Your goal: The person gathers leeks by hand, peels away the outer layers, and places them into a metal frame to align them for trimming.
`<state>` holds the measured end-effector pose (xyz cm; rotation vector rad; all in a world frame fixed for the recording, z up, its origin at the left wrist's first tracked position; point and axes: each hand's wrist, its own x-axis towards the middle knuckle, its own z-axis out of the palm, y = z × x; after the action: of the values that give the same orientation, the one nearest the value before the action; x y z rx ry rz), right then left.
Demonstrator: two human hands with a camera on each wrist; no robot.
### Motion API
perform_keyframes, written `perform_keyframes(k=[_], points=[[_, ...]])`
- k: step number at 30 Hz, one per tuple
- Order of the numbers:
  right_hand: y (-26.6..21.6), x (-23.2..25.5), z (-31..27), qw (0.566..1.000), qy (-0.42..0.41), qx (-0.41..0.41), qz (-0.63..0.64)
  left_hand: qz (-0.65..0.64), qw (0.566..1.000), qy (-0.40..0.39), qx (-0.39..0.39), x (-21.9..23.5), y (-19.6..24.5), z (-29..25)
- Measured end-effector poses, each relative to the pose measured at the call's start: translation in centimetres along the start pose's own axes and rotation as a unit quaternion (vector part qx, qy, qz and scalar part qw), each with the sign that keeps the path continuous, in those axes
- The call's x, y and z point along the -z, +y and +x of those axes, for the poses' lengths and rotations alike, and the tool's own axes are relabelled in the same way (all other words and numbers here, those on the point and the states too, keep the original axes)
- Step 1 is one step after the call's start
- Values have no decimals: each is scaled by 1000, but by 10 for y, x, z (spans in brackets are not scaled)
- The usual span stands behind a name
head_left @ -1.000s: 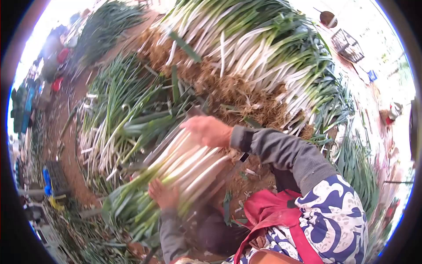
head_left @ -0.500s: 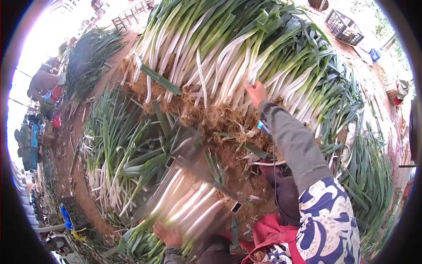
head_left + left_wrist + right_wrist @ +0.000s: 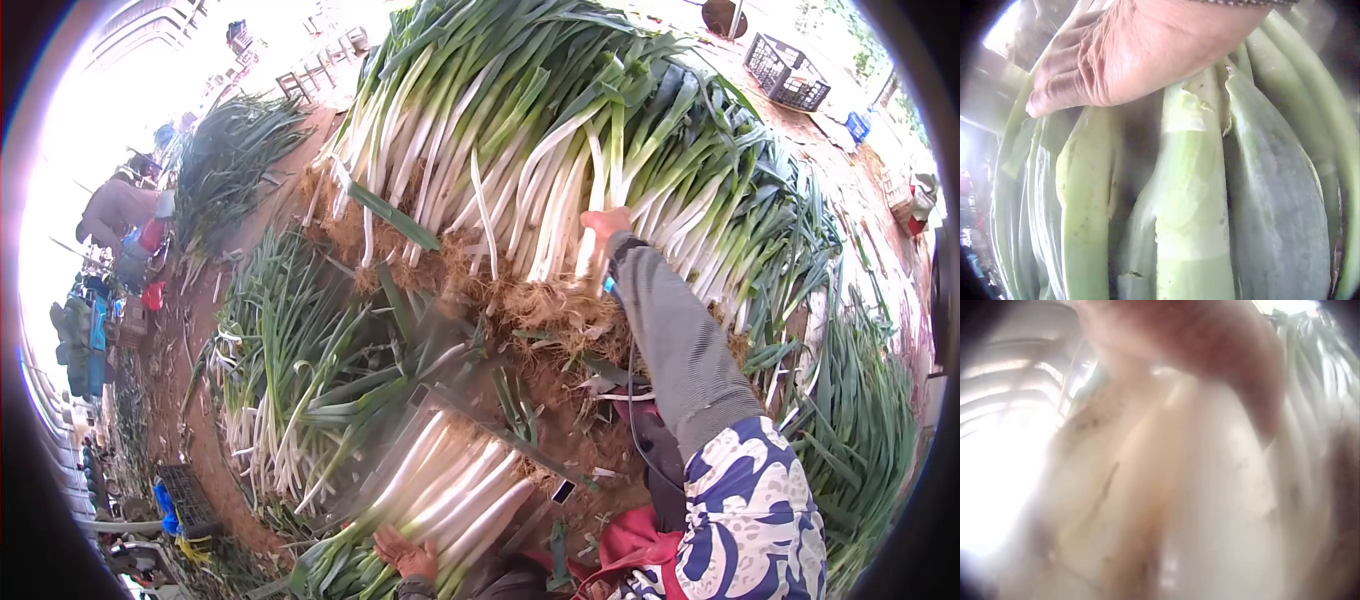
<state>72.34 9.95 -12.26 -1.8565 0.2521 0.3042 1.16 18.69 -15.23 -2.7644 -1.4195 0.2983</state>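
Low in the head view, a bundle of leeks (image 3: 455, 500) lies in a metal frame (image 3: 500, 432), white shanks toward the frame's bar. My left hand (image 3: 405, 553) rests flat across the bundle near where the white turns green. In the left wrist view its fingers (image 3: 1063, 87) stretch over the green stalks. Farther up, my right hand (image 3: 607, 222) grips a leek (image 3: 588, 258) by its white shank at the big pile of leeks (image 3: 520, 130). The right wrist view shows blurred white shanks (image 3: 1229, 487) right under that hand, roots below.
Left of the frame lies another leek heap (image 3: 290, 390), with a farther one (image 3: 235, 160) behind it. More leeks (image 3: 860, 430) spread at the right. Black crates stand at the upper right (image 3: 787, 72) and lower left (image 3: 188, 497). A person (image 3: 120, 215) is at the far left.
My right hand has gone from over the bundle's white shanks up to the big pile and now grips a leek there. The left hand has stayed on the bundle.
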Motion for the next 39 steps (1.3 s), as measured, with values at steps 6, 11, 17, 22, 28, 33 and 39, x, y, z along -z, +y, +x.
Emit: perform_keyframes(k=[6,11,17,22,28,33,39], points=[[35,69,37,976,-177,98,76,-23,1000,-7,15,-5,-3,3],[33,128,-15,965,-226,-7,133,-56,991,-114,40,7,-17,24],[33,180,-80,904,-305,-92,286,-352,925,-22,-139,143,80,56],[42,217,-106,857,-396,-179,278,-717,641,-202,-183,233,219,45],[30,283,-176,833,-407,-208,312,-634,709,-243,-188,277,371,49],[47,317,-185,795,-430,-225,364,-437,796,-360,-214,273,454,12],[89,298,-161,816,-417,-196,348,-269,860,-299,-315,288,495,-37]])
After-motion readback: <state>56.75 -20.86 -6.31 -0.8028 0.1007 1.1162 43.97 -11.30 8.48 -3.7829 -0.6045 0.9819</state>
